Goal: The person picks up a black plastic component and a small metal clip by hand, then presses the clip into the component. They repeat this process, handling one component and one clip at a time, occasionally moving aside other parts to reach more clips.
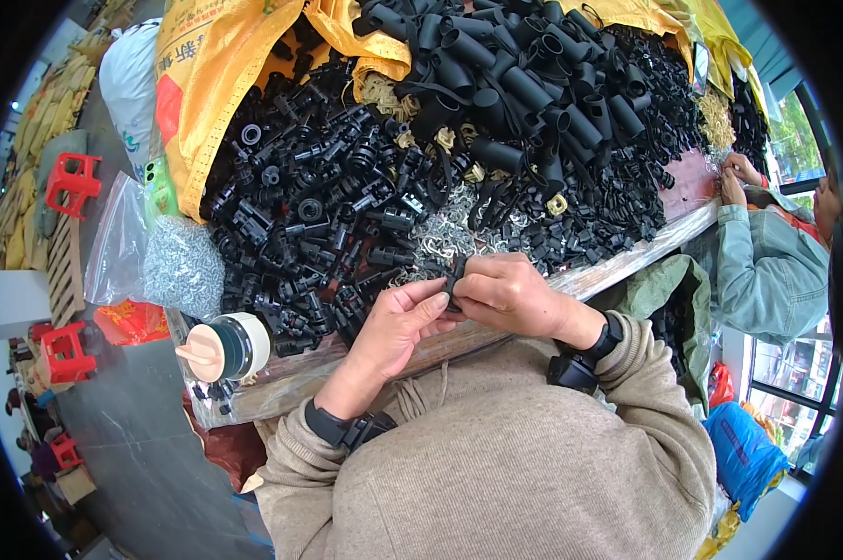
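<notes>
Here, with the fingertips of our left hand and right hand pinching a small black part near the silvery metal hooks, we could lose it among the black fittings if our grip slips.

Workshop, black parts heaped along a workbench; bag of small metal pieces, red stools, piled sacks
</notes>
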A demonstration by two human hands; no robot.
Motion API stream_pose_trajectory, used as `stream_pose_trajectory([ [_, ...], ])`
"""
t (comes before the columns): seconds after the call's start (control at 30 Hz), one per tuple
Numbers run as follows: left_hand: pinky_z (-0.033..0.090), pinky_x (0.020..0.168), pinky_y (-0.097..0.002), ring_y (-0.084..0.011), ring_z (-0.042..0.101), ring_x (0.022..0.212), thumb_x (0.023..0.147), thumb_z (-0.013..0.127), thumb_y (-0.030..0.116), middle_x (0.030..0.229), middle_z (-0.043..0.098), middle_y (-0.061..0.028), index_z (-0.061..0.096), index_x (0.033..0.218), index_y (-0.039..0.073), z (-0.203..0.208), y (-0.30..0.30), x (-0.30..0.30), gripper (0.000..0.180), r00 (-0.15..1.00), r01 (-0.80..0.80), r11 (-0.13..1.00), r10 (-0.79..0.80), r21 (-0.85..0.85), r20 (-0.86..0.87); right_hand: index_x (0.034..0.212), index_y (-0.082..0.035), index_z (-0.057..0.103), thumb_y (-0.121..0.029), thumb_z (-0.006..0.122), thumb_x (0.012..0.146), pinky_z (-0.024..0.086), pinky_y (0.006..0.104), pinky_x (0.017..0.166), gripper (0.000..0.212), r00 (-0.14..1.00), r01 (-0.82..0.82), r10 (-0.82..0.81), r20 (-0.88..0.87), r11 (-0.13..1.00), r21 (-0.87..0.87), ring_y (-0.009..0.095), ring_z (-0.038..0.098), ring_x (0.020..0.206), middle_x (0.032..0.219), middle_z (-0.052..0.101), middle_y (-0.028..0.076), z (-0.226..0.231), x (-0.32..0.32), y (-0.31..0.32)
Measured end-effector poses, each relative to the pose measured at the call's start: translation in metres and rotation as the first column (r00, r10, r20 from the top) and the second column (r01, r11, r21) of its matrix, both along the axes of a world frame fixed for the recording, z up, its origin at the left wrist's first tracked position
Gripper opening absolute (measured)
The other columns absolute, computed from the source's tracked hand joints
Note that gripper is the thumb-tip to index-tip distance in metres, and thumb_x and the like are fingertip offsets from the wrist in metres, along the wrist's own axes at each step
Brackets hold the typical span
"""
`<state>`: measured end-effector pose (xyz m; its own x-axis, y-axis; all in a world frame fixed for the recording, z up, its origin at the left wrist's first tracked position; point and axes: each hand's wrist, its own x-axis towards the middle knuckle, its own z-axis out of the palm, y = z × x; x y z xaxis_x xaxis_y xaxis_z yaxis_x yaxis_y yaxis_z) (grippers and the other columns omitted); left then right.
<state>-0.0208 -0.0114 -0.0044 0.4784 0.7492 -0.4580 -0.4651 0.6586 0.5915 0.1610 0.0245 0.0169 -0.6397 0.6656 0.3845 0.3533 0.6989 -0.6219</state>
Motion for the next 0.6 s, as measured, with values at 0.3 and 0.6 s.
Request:
stream_pose_trajectory([
  [0.3, 0.049, 0.071, -0.0242, -0.0124, 0.057, 0.081, 0.081, 0.057, 0.010, 0.095, 0.058, -0.0073, 0.052, 0.106, -0.004, 0.002, 0.001, -0.002, 0.029, 0.992, 0.085, 0.993, -0.076, 0.082, -0.101, 0.065, -0.005, 0.053, -0.008, 0.063, 0.063, 0.042, 0.0326, 0.045, 0.011, 0.998, 0.017, -0.011, 0.061, 0.995, -0.103, 0.024, 0.054, 0.053, 0.061, 0.049, 0.006, 0.001, -0.002, -0.007],
  [0.6, 0.047, 0.070, -0.0231, -0.0114, 0.057, 0.079, 0.079, 0.058, 0.009, 0.094, 0.059, -0.0069, 0.053, 0.104, -0.004, -0.001, -0.003, 0.000, 0.028, 0.993, 0.072, 0.997, -0.070, 0.017, -0.092, 0.065, -0.005, 0.053, -0.005, 0.063, 0.063, 0.042, 0.0324, 0.045, 0.010, 0.999, 0.043, -0.045, -0.006, 0.968, -0.248, 0.025, 0.054, 0.053, 0.062, 0.051, 0.006, -0.001, -0.003, -0.011],
])
